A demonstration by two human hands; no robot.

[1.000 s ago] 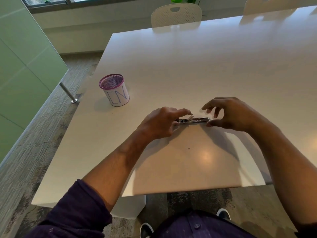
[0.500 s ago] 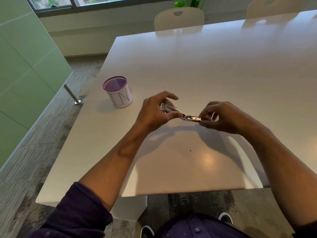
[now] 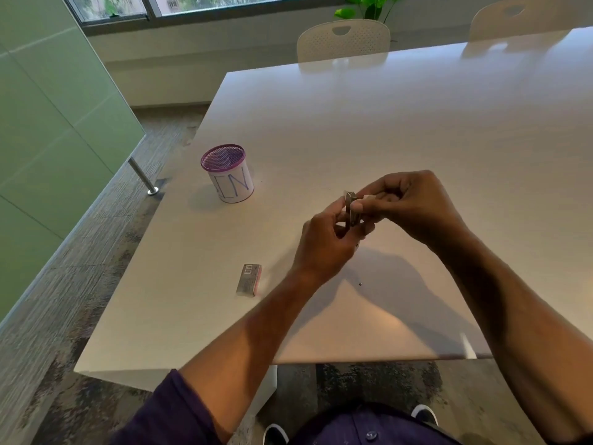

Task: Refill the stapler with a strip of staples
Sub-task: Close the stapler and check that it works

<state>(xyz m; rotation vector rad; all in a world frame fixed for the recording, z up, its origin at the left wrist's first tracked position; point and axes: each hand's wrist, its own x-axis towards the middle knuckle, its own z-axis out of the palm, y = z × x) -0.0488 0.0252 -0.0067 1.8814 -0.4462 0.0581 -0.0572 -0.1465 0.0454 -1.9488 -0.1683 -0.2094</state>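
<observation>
A small metal stapler point(image 3: 351, 208) is held upright above the white table point(image 3: 417, 130), gripped between both hands. My left hand point(image 3: 327, 242) grips its lower part from below. My right hand point(image 3: 414, 207) pinches its upper part from the right, thumb on the metal. Something pale shows at my right fingertips; I cannot tell what it is. A small staple box point(image 3: 249, 280) lies flat on the table to the left of my left forearm, apart from both hands.
A purple mesh pen cup point(image 3: 228, 173) with a white label stands at the table's left. Two white chairs point(image 3: 343, 40) sit at the far edge. A green partition point(image 3: 48, 123) and its metal foot stand left of the table.
The stapler was lifted off the table and turned from lying flat and spread open to standing upright between both hands. The view shifted, and the staple box now shows.
</observation>
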